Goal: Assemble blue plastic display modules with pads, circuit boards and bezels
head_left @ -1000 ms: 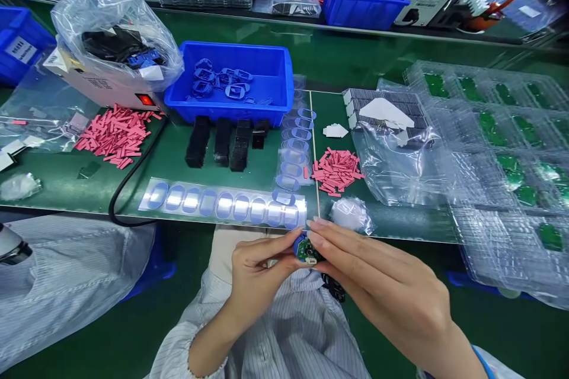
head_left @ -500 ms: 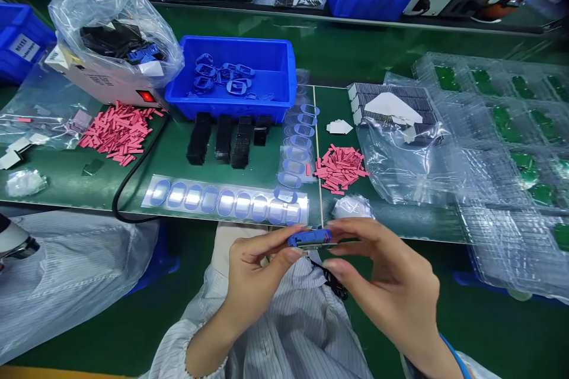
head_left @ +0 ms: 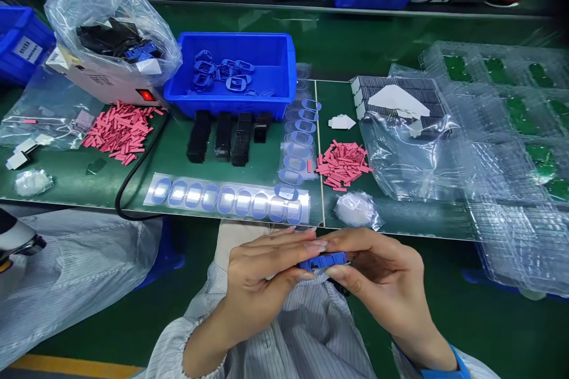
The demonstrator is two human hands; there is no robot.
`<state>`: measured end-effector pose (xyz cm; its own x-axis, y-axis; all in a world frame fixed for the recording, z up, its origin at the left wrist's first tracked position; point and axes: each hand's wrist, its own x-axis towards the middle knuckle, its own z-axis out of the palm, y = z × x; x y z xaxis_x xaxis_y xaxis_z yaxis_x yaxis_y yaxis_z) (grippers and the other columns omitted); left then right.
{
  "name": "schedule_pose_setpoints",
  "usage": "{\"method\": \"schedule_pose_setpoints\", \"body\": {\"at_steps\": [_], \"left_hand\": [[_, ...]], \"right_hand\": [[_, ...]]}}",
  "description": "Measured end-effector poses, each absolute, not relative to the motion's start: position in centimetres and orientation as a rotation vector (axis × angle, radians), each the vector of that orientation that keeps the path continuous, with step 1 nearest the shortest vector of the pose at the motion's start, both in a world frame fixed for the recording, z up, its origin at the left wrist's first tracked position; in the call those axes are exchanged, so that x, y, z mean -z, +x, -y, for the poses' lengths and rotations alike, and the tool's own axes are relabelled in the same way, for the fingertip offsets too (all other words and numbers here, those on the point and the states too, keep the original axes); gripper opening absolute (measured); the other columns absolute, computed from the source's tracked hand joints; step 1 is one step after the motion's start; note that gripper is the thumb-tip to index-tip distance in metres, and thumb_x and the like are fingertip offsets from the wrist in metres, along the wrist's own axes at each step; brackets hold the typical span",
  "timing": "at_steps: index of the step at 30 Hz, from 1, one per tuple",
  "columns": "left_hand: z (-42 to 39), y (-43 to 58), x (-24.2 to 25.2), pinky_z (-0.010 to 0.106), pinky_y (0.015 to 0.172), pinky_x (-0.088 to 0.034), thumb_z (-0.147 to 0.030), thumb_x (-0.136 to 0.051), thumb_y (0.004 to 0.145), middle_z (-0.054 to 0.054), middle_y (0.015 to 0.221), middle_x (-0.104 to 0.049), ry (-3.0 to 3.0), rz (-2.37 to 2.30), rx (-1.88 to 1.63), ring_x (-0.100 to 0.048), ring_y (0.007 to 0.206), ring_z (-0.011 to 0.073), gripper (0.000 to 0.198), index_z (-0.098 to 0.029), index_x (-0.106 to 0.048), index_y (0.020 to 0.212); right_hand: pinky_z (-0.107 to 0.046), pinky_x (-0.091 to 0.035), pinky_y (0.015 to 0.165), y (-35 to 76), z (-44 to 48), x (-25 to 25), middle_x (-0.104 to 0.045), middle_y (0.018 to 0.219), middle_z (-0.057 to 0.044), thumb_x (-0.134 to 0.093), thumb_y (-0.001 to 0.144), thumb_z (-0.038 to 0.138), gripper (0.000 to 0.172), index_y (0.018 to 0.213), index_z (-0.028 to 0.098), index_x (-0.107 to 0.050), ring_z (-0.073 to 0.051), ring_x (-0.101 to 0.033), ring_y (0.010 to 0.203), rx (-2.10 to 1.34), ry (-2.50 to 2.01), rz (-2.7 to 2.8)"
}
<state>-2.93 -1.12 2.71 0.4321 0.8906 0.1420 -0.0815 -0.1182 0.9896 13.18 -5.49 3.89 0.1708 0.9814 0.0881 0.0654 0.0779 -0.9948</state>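
A small blue plastic part (head_left: 328, 260) is held between both hands, just in front of the table edge. My left hand (head_left: 267, 269) grips its left end, fingers laid over the top and thumb below. On its right end, my right hand (head_left: 377, 269) has closed, thumb at the near side and fingers behind. The palms hide much of the part. Beyond the hands lie a clear bag of small white pieces (head_left: 357, 209), a heap of pink strips (head_left: 342, 164) and a sheet of oval blue-rimmed films (head_left: 226, 200).
A blue bin (head_left: 229, 103) with blue frames stands behind black stacked pieces (head_left: 241, 141). Clear trays (head_left: 498, 189) with green boards fill the right side. A black cable (head_left: 128, 180) loops over the table edge at left. Another person's sleeve (head_left: 80, 272) shows at left.
My right hand has closed onto the blue part, which has moved slightly right and nearer me. The fingers of my left hand now cover more of its top. The view has shifted slightly.
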Motion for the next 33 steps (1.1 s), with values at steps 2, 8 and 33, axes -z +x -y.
{"method": "schedule_pose_setpoints", "body": {"at_steps": [2,8,33], "left_hand": [[1.0,-3.0,-2.8,0.036,0.092,-0.052,-0.014,-0.069,0.076,-0.002,0.099,-0.075,1.435,-0.775,-0.952,-0.071,0.095,0.0234,0.034,-0.036,-0.07,0.102],[0.8,-2.8,-3.0,0.035,0.083,-0.057,-0.018,-0.064,0.081,0.001,0.096,-0.077,1.39,-0.834,-0.924,-0.072,0.092,0.0242,0.025,-0.032,-0.073,0.099],[0.6,-3.3,1.3,0.025,0.078,-0.06,-0.034,-0.069,0.078,-0.003,0.099,-0.077,1.56,-0.881,-1.082,-0.074,0.083,0.0193,0.046,-0.036,-0.058,0.122]], "right_hand": [[-0.018,-0.058,0.057,13.1,5.5,-3.9,-0.073,0.073,0.0,-0.072,0.076,0.023,0.009,0.084,0.024,-0.07,-0.013,-0.069,0.064,-0.982,-1.282,1.142],[-0.021,-0.057,0.052,13.7,5.6,-3.5,-0.073,0.073,-0.002,-0.07,0.078,0.034,0.013,0.086,0.025,-0.07,-0.015,-0.069,0.061,-0.961,-1.335,1.214],[-0.022,-0.059,0.076,17.2,2.1,-2.7,-0.074,0.099,-0.003,-0.064,0.083,0.037,0.03,0.111,0.026,-0.065,-0.016,-0.071,0.088,-0.61,-1.187,1.92]]}}
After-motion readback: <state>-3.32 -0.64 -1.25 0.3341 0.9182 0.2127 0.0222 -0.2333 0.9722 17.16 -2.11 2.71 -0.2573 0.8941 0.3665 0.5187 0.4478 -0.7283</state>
